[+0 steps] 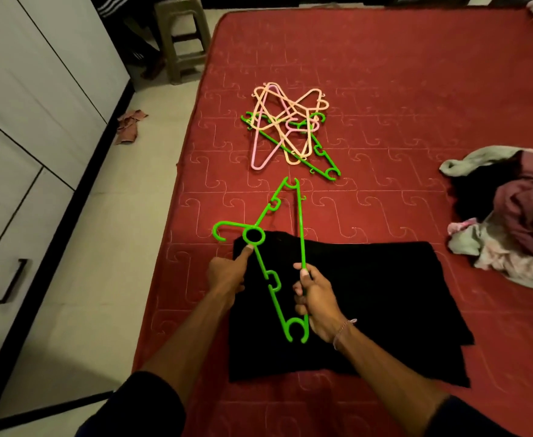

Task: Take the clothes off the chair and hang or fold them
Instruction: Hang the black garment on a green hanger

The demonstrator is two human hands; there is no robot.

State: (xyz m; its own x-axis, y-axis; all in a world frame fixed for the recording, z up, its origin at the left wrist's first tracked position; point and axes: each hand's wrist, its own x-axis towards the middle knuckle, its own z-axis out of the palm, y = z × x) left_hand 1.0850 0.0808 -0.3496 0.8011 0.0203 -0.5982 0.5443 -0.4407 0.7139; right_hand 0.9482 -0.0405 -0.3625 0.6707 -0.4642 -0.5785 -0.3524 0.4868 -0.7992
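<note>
Bedding of one red mattress (385, 89) carries one folded black garment (369, 294), one heap of crumpled clothes (511, 216), one pile of hangers (290, 127), and one green hanger (299, 228) gripped by right hand (315, 301), left hand (227, 274) fingertip touching it.

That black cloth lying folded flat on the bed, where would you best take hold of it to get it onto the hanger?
Probably the black cloth by its near edge, coming from the person's side. It lies flat on the red bed, and that edge is free, while the green hanger, held by the left hand and right hand, covers its far left corner.
</note>
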